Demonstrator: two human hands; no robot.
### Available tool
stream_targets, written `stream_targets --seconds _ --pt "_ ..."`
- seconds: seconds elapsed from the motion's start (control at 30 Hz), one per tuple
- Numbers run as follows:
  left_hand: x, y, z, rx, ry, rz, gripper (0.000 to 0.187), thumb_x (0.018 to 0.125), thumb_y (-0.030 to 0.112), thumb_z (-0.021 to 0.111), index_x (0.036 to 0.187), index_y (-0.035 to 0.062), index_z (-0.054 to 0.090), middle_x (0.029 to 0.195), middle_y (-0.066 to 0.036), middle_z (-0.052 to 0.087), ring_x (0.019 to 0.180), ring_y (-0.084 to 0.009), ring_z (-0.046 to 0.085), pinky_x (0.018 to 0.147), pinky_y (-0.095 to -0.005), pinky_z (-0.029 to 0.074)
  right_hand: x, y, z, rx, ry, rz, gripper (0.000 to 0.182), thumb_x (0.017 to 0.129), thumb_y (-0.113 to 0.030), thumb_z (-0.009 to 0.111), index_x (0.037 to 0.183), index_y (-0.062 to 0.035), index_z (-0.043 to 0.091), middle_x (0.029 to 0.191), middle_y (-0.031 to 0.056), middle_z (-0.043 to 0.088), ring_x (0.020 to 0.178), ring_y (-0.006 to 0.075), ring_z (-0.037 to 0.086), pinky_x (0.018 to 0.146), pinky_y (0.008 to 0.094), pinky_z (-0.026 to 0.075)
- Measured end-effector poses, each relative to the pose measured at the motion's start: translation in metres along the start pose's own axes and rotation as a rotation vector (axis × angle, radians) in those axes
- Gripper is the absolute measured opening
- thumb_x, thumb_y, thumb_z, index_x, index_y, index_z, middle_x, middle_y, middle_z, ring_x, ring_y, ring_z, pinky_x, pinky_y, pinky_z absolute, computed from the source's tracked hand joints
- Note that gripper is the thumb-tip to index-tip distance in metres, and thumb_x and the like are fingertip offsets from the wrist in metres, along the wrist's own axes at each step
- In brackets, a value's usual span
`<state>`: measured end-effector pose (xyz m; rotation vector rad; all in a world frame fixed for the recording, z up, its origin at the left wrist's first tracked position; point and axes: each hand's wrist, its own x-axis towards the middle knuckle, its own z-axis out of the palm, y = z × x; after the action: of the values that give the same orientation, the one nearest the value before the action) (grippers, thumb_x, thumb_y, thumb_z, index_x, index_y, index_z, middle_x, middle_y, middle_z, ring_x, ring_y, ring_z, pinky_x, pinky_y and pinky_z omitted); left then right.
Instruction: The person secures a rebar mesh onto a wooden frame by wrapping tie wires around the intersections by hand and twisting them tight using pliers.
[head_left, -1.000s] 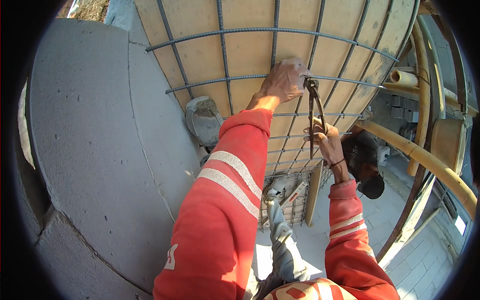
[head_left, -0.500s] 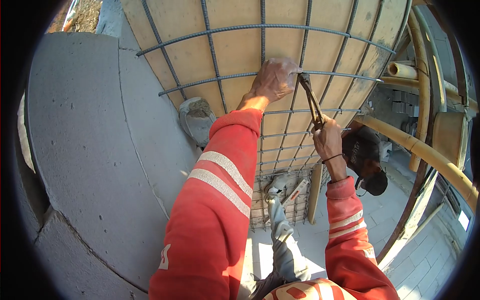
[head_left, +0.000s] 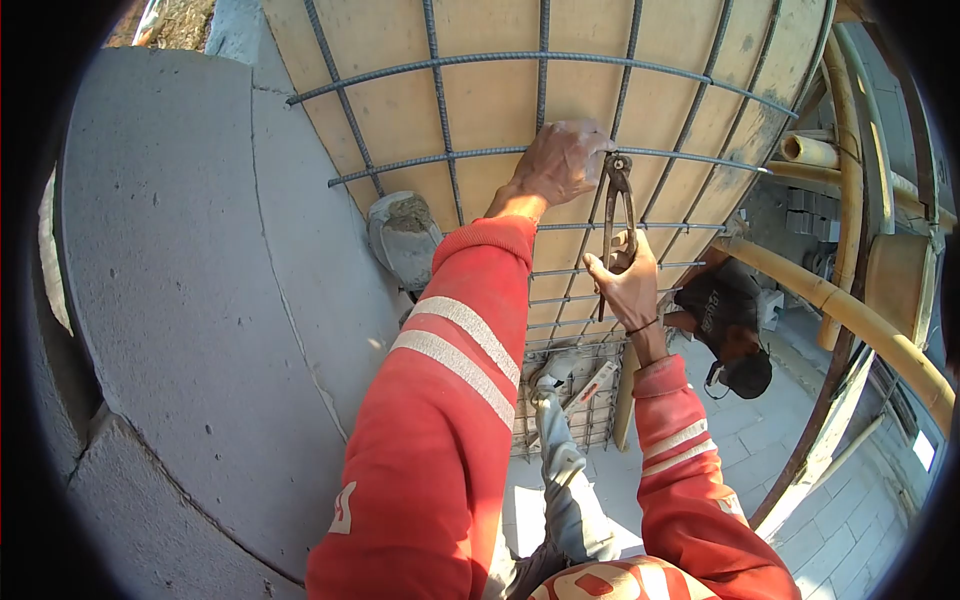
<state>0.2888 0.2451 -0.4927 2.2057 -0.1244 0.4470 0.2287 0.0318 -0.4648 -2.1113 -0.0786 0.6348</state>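
A: The left hand (head_left: 560, 160) is clenched on a horizontal bar of the rebar mesh (head_left: 440, 160), right at a crossing.

B: And the right hand (head_left: 625, 285)?

A: It is wrapped round the handles of the pincers (head_left: 615, 215), squeezing them together. The tool's head points up from that grip and meets the bar just beside the left hand's fingers.

B: Behind the mesh?

A: A plywood form (head_left: 490, 100); a concrete wall (head_left: 190, 280) stands left of both hands.
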Motion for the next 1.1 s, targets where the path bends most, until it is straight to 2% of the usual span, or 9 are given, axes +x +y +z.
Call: stream_targets --seconds 0.23,0.37,0.43,0.5,0.53,0.7,0.8,0.97,1.1 --pt "0.000 -0.001 0.000 0.019 -0.052 -0.026 0.024 0.079 -0.003 0.059 0.095 0.0062 0.074 0.096 -0.010 0.072 0.085 -0.0342 0.069 0.075 -0.0425 0.058 0.011 0.007 -0.041 1.253 -0.748 0.532 0.029 0.090 -0.018 0.074 0.104 -0.0094 0.051 0.071 -0.0062 0.047 0.051 0.0062 0.045 0.047 0.0226 0.043" --pt "-0.003 -0.002 0.004 0.023 -0.058 -0.082 0.024 0.078 -0.002 0.061 0.096 0.0069 0.074 0.097 -0.010 0.072 0.086 -0.0348 0.069 0.076 -0.0431 0.057 0.006 0.005 -0.044 0.695 -0.538 0.479 0.027 0.092 -0.020 0.069 0.109 -0.0112 0.051 0.077 -0.0004 0.056 0.056 0.0071 0.055 0.046 0.0229 0.044" --pt "-0.002 -0.002 0.004 0.012 -0.031 -0.083 0.023 0.078 -0.002 0.061 0.095 0.0072 0.074 0.097 -0.010 0.072 0.085 -0.0355 0.069 0.077 -0.0430 0.057 -0.002 -0.002 -0.044 0.343 -0.402 0.433 0.026 0.092 -0.019 0.064 0.114 -0.0080 0.055 0.078 0.0082 0.063 0.054 0.0201 0.061 0.050 0.0332 0.050" --pt "-0.002 -0.001 0.003 0.002 -0.028 -0.081 0.022 0.079 -0.001 0.061 0.094 0.0072 0.075 0.096 -0.010 0.072 0.085 -0.0354 0.069 0.077 -0.0428 0.058 -0.022 -0.009 -0.039 -0.718 0.215 -0.163 0.026 0.093 -0.019 0.062 0.114 -0.0034 0.059 0.074 0.0158 0.064 0.057 0.0372 0.062 0.061 0.0454 0.053" --pt "-0.001 0.000 0.002 -0.007 -0.020 -0.079 0.022 0.079 -0.001 0.061 0.093 0.0073 0.075 0.095 -0.010 0.072 0.084 -0.0354 0.069 0.077 -0.0426 0.058 -0.027 -0.012 -0.036 -0.730 0.381 -0.347 0.027 0.094 -0.021 0.061 0.111 -0.0010 0.063 0.071 0.0206 0.064 0.065 0.0481 0.062 0.069 0.0519 0.053" --pt "0.000 0.004 0.001 -0.013 -0.010 -0.090 0.022 0.079 -0.001 0.059 0.091 0.0059 0.076 0.092 -0.012 0.073 0.082 -0.0352 0.069 0.076 -0.0428 0.058 -0.025 -0.004 -0.026 -0.775 0.198 -0.063 0.024 0.095 -0.023 0.065 0.093 0.0001 0.065 0.063 0.0160 0.063 0.056 0.0372 0.062 0.057 0.0464 0.051" --pt "0.002 0.005 0.000 -0.035 0.001 -0.088 0.023 0.079 -0.001 0.058 0.091 0.0050 0.076 0.090 -0.013 0.073 0.080 -0.0355 0.069 0.076 -0.0432 0.058 -0.010 0.007 -0.022 -0.057 -0.122 0.320 0.034 0.097 -0.029 0.069 0.075 -0.0064 0.058 0.060 -0.0007 0.054 0.049 0.0102 0.052 0.046 0.0292 0.042" --pt "0.002 0.006 0.004 -0.019 -0.008 -0.091 0.023 0.078 -0.001 0.057 0.090 0.0045 0.076 0.088 -0.015 0.073 0.079 -0.0363 0.069 0.076 -0.0438 0.058 -0.012 0.027 -0.041 1.300 -0.838 0.608 0.034 0.100 -0.040 0.062 0.084 -0.0128 0.048 0.062 -0.0077 0.034 0.049 0.0037 0.036 0.044 0.0224 0.035" --pt "0.002 0.003 0.000 -0.042 0.023 -0.066 0.024 0.076 -0.001 0.057 0.090 0.0039 0.075 0.087 -0.017 0.072 0.079 -0.0370 0.068 0.075 -0.0446 0.057 -0.010 0.048 -0.017 1.496 -1.053 0.542 0.026 0.098 -0.032 0.066 0.091 -0.0114 0.053 0.063 -0.0074 0.040 0.048 0.0046 0.039 0.044 0.0235 0.039"
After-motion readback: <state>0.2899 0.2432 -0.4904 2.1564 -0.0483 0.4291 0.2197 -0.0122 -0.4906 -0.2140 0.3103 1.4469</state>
